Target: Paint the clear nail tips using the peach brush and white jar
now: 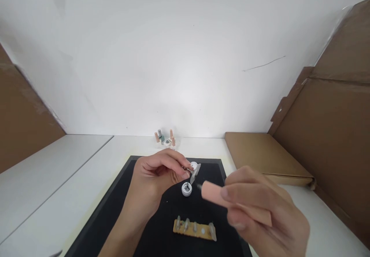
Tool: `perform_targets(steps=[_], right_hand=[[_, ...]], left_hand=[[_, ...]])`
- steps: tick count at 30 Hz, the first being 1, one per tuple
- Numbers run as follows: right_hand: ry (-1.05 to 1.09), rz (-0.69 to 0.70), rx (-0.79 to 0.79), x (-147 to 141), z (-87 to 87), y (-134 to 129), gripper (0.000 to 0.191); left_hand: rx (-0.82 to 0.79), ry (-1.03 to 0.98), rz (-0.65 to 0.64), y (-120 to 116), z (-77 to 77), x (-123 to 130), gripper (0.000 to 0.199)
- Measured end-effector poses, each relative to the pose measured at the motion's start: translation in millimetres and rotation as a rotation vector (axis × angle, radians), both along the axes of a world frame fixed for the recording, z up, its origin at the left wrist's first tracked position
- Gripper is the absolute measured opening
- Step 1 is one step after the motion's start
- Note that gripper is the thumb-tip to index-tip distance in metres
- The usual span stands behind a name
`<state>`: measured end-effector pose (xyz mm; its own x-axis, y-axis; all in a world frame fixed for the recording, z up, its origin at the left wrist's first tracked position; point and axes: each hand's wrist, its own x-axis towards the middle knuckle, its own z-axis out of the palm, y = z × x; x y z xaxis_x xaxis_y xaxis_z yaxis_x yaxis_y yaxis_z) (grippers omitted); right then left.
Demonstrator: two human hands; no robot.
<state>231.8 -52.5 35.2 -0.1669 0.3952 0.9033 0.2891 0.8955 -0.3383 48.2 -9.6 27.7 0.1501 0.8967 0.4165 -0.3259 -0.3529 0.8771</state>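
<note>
My left hand [157, 178] is closed, pinching a small thin stem that bears a pale, translucent nail tip [195, 173]. My right hand [260, 207] grips a pink polish brush cap [215, 193], its dark brush end pointing left, close to the nail tip but apart from it. Just below the nail tip, a small round white jar [186, 189] with something metallic inside stands on the black mat [166, 218]. Another white round piece [193, 165] lies partly hidden behind the left fingertips. Nearer the front, a yellow strip [189, 231] carries several translucent nail tips.
Several bottles with pink caps [173, 141] and one with a grey cap [160, 133] stand at the back against the white wall. A flat cardboard box [266, 153] lies at the right. Brown cardboard panels flank both sides.
</note>
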Motion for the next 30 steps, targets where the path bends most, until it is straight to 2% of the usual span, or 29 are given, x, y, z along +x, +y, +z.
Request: perform_targets(steps=[2, 5, 7, 10, 13, 16, 19, 22, 25, 30], right_hand=[[0.022, 0.011, -0.006, -1.0, 0.7, -0.2, 0.015], [0.099, -0.097, 0.055, -1.9, -1.8, 0.0, 0.009], [0.078, -0.141, 0.073, -2.4, -2.9, 0.4, 0.012], [-0.004, -0.087, 0.047, -3.8, -0.9, 0.9, 0.01], [0.039, -0.034, 0.045, -6.3, 2.0, 1.1, 0.012], [0.107, -0.118, 0.098, -7.7, 2.5, 1.1, 0.008], [0.07, -0.198, 0.118, -7.3, 1.8, 0.0, 0.012], [-0.033, -0.152, 0.074, -7.2, 1.4, -1.6, 0.01], [-0.015, -0.104, 0.084, -8.1, 1.2, -1.7, 0.015], [0.013, -0.254, 0.153, -11.3, 0.1, -1.6, 0.008]], left_hand=[[-0.015, -0.013, 0.003, 1.1, 0.2, -0.3, 0.022], [-0.034, -0.028, -0.02, 1.8, -0.3, -1.1, 0.019], [-0.049, -0.047, -0.04, 1.2, 0.2, -0.9, 0.018], [-0.079, -0.081, -0.058, 0.1, 2.1, 0.3, 0.018], [-0.105, -0.1, -0.061, -0.1, 2.9, 1.0, 0.017], [-0.125, -0.115, -0.05, 0.6, 1.8, 1.6, 0.017], [-0.161, -0.127, -0.046, 1.2, 1.8, 3.0, 0.018], [-0.182, -0.141, -0.061, 1.3, 3.6, 3.9, 0.018], [-0.192, -0.155, -0.066, 1.4, 4.4, 3.9, 0.019], [-0.232, -0.191, -0.098, 1.3, 3.1, 5.8, 0.02]])
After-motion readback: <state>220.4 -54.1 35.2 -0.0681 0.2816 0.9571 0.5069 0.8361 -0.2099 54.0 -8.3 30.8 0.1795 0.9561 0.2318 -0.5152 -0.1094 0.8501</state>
